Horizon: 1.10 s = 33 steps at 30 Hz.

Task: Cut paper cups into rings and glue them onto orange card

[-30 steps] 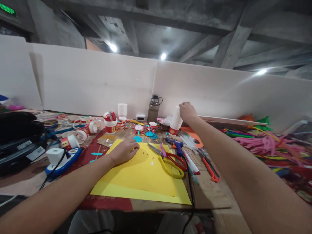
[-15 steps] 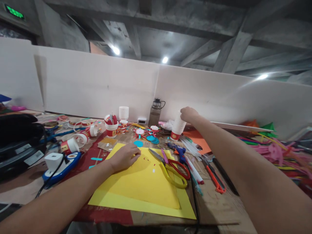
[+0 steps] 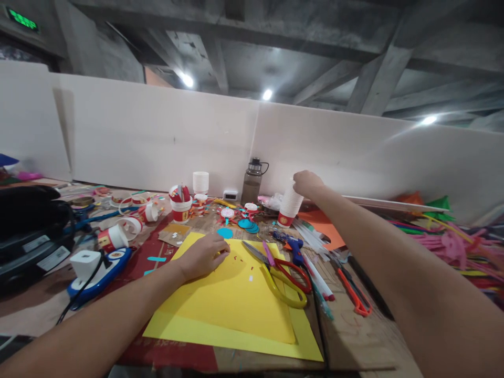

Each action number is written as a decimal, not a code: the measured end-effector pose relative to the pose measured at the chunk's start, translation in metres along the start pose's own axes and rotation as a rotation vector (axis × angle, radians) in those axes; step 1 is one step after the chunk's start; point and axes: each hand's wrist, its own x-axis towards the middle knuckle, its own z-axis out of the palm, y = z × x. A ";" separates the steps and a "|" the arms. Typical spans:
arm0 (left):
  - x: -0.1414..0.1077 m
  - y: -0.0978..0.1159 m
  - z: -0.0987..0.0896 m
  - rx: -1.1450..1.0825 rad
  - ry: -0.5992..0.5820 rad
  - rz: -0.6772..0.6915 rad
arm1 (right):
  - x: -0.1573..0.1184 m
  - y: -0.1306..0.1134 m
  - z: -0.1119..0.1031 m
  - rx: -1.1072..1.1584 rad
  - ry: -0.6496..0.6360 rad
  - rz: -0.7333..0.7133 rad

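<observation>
My right hand [image 3: 309, 184] reaches to the far side of the table and grips the rim at the top of a tall stack of white paper cups [image 3: 290, 205]. The stack stands tilted slightly right, its lowest cup showing a red band. My left hand [image 3: 205, 255] rests on yellow paper sheets [image 3: 232, 304], fingers loosely bent and thumb apart, with nothing seen in it. Tiny red and white scraps lie on the paper beside it. Scissors [image 3: 275, 270] with one yellow and one red handle lie on the sheets' right side.
A blue glue gun [image 3: 295, 249], markers [image 3: 319, 281] and a red-handled cutter [image 3: 352, 289] lie right of the paper. Behind are a water bottle [image 3: 252, 181], blue paper discs [image 3: 249, 226] and cup crafts [image 3: 227, 214]. A blue power strip [image 3: 100, 275] sits left.
The view has shifted slightly. My right hand stays at the top of the cup stack, and my left hand stays on the yellow paper.
</observation>
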 end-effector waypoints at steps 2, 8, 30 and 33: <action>0.000 0.000 0.000 -0.004 0.003 0.005 | 0.005 0.003 -0.002 -0.005 -0.019 -0.026; -0.001 -0.002 0.000 0.002 0.024 -0.002 | 0.008 0.007 -0.006 -0.023 -0.038 -0.084; -0.002 0.003 -0.004 0.011 -0.034 -0.063 | -0.011 0.008 -0.013 0.131 0.195 0.013; -0.001 0.005 -0.005 0.012 -0.028 -0.059 | -0.013 0.012 -0.018 0.149 0.252 0.020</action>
